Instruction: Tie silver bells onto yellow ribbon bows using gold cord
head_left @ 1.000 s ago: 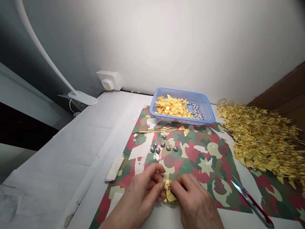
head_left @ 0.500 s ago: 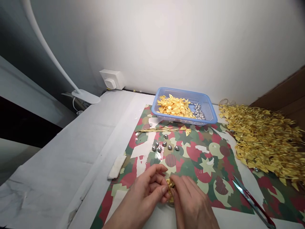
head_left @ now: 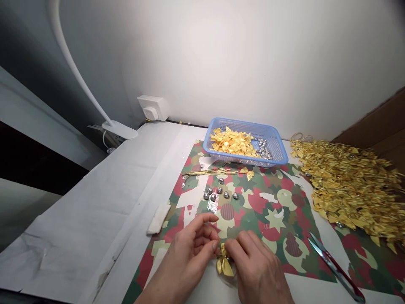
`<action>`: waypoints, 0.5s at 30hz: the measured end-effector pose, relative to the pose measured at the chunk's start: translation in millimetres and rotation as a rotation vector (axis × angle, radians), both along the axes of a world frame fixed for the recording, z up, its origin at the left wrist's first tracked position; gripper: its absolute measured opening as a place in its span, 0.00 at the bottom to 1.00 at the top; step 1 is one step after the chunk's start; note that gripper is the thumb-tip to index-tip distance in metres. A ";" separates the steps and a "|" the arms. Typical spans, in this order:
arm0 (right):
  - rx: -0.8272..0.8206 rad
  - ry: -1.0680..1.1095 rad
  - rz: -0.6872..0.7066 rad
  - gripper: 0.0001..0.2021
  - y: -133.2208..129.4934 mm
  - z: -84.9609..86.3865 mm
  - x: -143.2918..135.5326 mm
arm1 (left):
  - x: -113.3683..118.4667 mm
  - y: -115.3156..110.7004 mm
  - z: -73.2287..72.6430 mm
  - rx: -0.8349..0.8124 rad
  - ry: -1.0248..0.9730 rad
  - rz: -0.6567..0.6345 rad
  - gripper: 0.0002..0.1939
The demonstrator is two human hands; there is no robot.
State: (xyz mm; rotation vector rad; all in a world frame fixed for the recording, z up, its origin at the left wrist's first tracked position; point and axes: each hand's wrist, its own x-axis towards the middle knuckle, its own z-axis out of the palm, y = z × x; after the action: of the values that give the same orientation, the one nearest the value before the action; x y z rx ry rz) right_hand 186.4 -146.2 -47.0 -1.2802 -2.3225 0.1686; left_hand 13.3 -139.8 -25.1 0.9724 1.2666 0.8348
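Note:
A small gold ribbon bow (head_left: 225, 265) is between my hands at the bottom middle, over the white surface at the mat's near edge. My right hand (head_left: 258, 266) grips the bow from its right side, with fingers bent around its upper part. On the other side, my left hand (head_left: 194, 253) pinches thumb against fingers right beside the bow; what is in that pinch is too small to make out. Beyond the hands, several silver heart-shaped beads (head_left: 226, 194) lie loose on the patterned mat (head_left: 249, 223). Behind them are a bundle of gold cords (head_left: 210, 172) and two loose gold bows (head_left: 249, 174).
A blue basket (head_left: 281, 160) at the back holds gold bows and silver beads. Finished-looking gold bows on cords form a big pile (head_left: 354, 185) at right. Red-handled scissors (head_left: 337, 268) lie at front right, a folded white cloth (head_left: 158, 219) at left, a lamp base (head_left: 122, 129) further back.
My fingers have drawn slightly apart, and the bow, mostly covered before, now shows between them. The whole view has shifted a little.

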 end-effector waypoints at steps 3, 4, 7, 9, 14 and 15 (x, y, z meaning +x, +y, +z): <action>-0.089 0.114 0.029 0.11 0.0 -4.9 1.8 | 1.8 0.5 0.7 -0.012 -0.007 0.021 0.14; -0.113 0.145 0.043 0.11 -0.2 -7.2 2.3 | 2.0 0.9 0.8 -0.019 -0.014 0.027 0.14; -0.144 0.175 0.070 0.10 -0.9 -12.8 2.7 | 1.9 2.4 0.5 -0.040 -0.033 0.038 0.14; -0.166 0.189 0.064 0.10 -1.8 -14.1 2.1 | 1.6 3.3 0.5 -0.049 -0.046 0.040 0.13; -0.226 0.235 0.030 0.11 -4.0 -12.9 -0.7 | 3.7 5.4 4.2 -0.078 -0.095 0.054 0.09; -0.237 0.245 0.030 0.11 -4.3 -12.7 -1.3 | 4.5 5.7 5.4 -0.084 -0.102 0.059 0.09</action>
State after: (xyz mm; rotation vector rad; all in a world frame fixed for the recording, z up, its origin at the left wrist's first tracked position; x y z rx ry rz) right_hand 185.1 -150.5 -59.8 -1.2550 -2.1588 0.5929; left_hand 17.9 -134.1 -19.7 0.8187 1.2372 0.8592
